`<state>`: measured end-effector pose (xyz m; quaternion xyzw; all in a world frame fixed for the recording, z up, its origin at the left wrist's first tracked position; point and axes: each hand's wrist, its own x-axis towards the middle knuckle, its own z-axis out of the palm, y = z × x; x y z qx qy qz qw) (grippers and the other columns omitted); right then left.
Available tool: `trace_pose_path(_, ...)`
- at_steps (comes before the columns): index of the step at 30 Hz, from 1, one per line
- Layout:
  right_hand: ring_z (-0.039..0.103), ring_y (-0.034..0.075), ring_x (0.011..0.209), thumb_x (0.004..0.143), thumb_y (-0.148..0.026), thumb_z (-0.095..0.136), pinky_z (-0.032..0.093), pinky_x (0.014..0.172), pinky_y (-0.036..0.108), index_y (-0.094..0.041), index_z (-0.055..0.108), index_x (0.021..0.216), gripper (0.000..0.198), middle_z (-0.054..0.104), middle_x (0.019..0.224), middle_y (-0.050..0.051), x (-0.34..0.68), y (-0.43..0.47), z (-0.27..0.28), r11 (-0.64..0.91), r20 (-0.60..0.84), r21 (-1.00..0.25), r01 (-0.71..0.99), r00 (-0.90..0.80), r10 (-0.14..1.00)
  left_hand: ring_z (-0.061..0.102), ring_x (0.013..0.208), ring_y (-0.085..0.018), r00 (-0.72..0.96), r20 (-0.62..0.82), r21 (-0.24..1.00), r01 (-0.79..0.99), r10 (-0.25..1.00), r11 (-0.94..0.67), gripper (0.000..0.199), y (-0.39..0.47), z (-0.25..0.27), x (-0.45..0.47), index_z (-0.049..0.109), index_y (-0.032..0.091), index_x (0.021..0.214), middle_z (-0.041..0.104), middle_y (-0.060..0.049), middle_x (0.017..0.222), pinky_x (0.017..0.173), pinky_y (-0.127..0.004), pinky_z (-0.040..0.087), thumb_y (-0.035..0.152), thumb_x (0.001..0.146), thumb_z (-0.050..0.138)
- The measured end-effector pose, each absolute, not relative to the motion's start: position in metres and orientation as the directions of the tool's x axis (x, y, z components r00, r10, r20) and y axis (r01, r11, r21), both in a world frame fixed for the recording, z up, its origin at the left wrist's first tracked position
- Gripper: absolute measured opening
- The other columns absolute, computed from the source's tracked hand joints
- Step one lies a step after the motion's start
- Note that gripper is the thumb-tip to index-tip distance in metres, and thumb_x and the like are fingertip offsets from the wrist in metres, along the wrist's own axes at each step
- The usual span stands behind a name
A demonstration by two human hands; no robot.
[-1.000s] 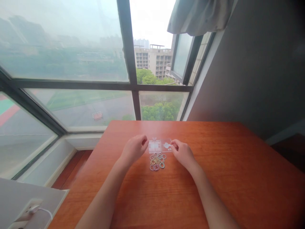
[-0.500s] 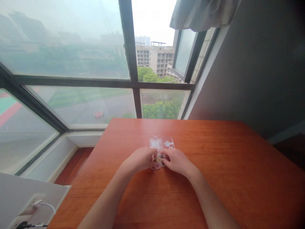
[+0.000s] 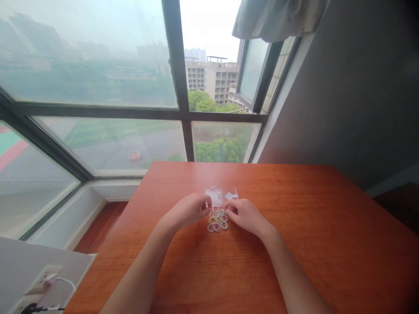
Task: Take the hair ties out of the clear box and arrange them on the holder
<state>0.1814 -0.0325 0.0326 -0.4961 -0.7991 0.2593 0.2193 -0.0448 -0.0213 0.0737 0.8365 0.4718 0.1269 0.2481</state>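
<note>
A small clear plastic packet [image 3: 221, 195] with white print lies flat on the orange-brown wooden table [image 3: 294, 244]. Just in front of it is a little heap of several thin coloured rings [image 3: 217, 221]. My left hand [image 3: 187, 212] has its fingers curled, and its fingertips pinch the packet's near left corner. My right hand [image 3: 246, 215] is curled too, with its fingertips at the packet's near edge just above the rings. Whether the right fingers hold a ring is too small to tell.
The table stands against a large window [image 3: 131, 87] with dark frames, and a dark wall [image 3: 353, 87] is on the right. A white ledge with a socket and a plugged-in cable [image 3: 49, 281] sits at the lower left. A curtain [image 3: 275, 19] hangs at the top.
A second ago each hand held a side of the packet. Both then dropped onto the ring heap, and now they have moved back up to the packet's near edge, uncovering the rings.
</note>
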Motion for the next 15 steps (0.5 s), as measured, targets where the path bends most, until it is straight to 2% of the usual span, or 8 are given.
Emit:
trace_pose_path(7, 0.053, 0.011, 0.060, 0.082, -0.022, 0.055, 0.032, 0.058, 0.021, -0.025, 0.067, 0.095, 0.018, 0.063, 0.065, -0.004, 0.177, -0.032, 0.028, 0.379, 0.099, -0.584, 0.718, -0.400, 0.911, 0.047, 0.056, -0.010, 0.528, 0.117, 0.548, 0.672, 0.841, -0.498, 0.016, -0.020, 0.078, -0.043, 0.063, 0.018, 0.078, 0.059, 0.001, 0.063, 0.052, -0.019, 0.031, 0.019, 0.082, 0.047)
trace_pose_path(12, 0.054, 0.012, 0.063, 0.080, -0.022, 0.058, 0.030, 0.058, 0.021, -0.027, 0.066, 0.096, 0.018, 0.063, 0.066, -0.004, 0.173, -0.034, 0.027, 0.399, 0.084, -0.541, 0.741, -0.424, 0.902, 0.050, 0.057, -0.011, 0.524, 0.113, 0.489, 0.710, 0.844, -0.506, 0.015, -0.018, 0.072, -0.042, 0.064, 0.019, 0.081, 0.062, 0.000, 0.067, 0.054, -0.019, 0.032, 0.021, 0.081, 0.049)
trace_pose_path(15, 0.054, 0.011, 0.064, 0.080, -0.022, 0.057, 0.029, 0.058, 0.021, -0.025, 0.066, 0.088, 0.012, 0.064, 0.068, -0.003, 0.171, -0.035, 0.027, 0.403, 0.068, -0.525, 0.750, -0.434, 0.898, 0.052, 0.058, -0.011, 0.517, 0.099, 0.457, 0.735, 0.850, -0.500, 0.014, -0.016, 0.067, -0.042, 0.064, 0.020, 0.084, 0.064, 0.000, 0.069, 0.054, -0.020, 0.033, 0.020, 0.081, 0.050)
